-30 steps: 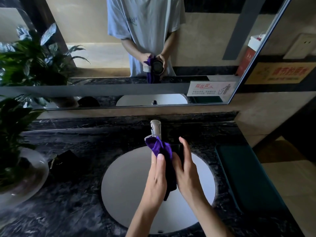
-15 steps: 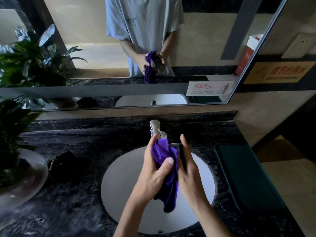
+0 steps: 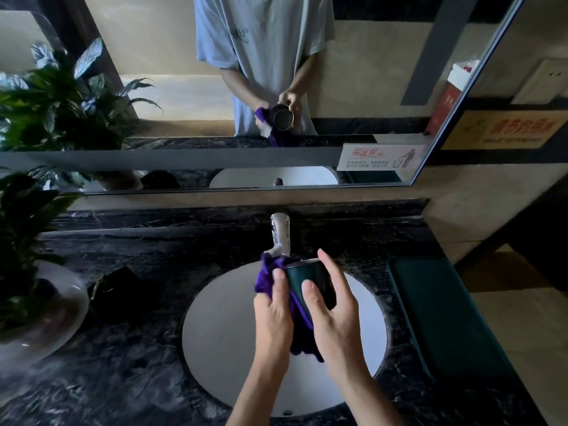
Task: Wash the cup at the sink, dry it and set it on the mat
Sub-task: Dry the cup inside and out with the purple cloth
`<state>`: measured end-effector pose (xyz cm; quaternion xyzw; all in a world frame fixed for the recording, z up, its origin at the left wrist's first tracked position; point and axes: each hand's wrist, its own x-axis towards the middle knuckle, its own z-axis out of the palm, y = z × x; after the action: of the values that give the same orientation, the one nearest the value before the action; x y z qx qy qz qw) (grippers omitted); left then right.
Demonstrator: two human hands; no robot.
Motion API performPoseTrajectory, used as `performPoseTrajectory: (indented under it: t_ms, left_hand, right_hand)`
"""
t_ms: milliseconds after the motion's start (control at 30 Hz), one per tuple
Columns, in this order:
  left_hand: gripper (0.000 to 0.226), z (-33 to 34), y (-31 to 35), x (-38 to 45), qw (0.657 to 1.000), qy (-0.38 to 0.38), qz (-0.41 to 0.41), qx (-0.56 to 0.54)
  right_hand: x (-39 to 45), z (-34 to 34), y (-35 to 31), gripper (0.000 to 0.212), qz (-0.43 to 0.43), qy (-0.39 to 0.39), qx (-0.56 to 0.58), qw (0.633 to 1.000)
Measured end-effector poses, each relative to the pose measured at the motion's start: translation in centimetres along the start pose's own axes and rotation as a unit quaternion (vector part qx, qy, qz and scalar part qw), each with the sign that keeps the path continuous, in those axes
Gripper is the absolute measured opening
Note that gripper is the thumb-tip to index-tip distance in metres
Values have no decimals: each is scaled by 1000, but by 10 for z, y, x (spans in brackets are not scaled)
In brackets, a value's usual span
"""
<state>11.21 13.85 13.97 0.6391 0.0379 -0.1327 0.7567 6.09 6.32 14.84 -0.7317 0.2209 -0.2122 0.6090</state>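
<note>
Over the white sink basin (image 3: 221, 327) my right hand (image 3: 335, 315) grips a dark green cup (image 3: 310, 279), its mouth turned away from me toward the mirror. A purple cloth (image 3: 270, 276) is held in my left hand (image 3: 273, 315) and pressed against the cup's left side; its tail hangs down between my hands. The dark green mat (image 3: 442, 315) lies on the counter to the right of the basin, with nothing on it. A chrome tap (image 3: 281, 232) stands just behind the cup.
A potted plant in a glass bowl (image 3: 40, 309) fills the left of the black marble counter (image 3: 129, 348), with a small dark object (image 3: 113, 287) beside it. The wide mirror (image 3: 368, 87) behind shows my hands, the cup and the cloth.
The cloth has slid from over the cup's mouth down to its left side, uncovering the green cup wall. My right hand's fingers have curled further round the cup.
</note>
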Motion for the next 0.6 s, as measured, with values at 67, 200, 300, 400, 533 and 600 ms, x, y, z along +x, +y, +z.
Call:
performPoseTrajectory:
  t_ms: [67,200,300,400,533,600]
  left_hand:
    - [31,-4,1,0,998,16,-12,-52]
    - [28,1,5,-5,997,-62,15,-38]
    - [60,8,2,-15,992,-104,63,30]
    - [67,8,2,-13,994,-86,69,20]
    - [49,3,15,-5,994,-38,-28,-95]
    - [33,-2,21,-2,986,-19,-71,-149]
  right_hand:
    - [0,2,0,50,-11,-12,-16,1000]
    - [9,4,0,40,28,0,6,1000]
    - [9,5,1,42,24,14,-9,1000]
    - [5,8,-3,46,7,14,-15,1000]
    - [6,3,-10,46,-33,-15,-6,999]
    - [7,-3,-10,52,-23,-42,21,999]
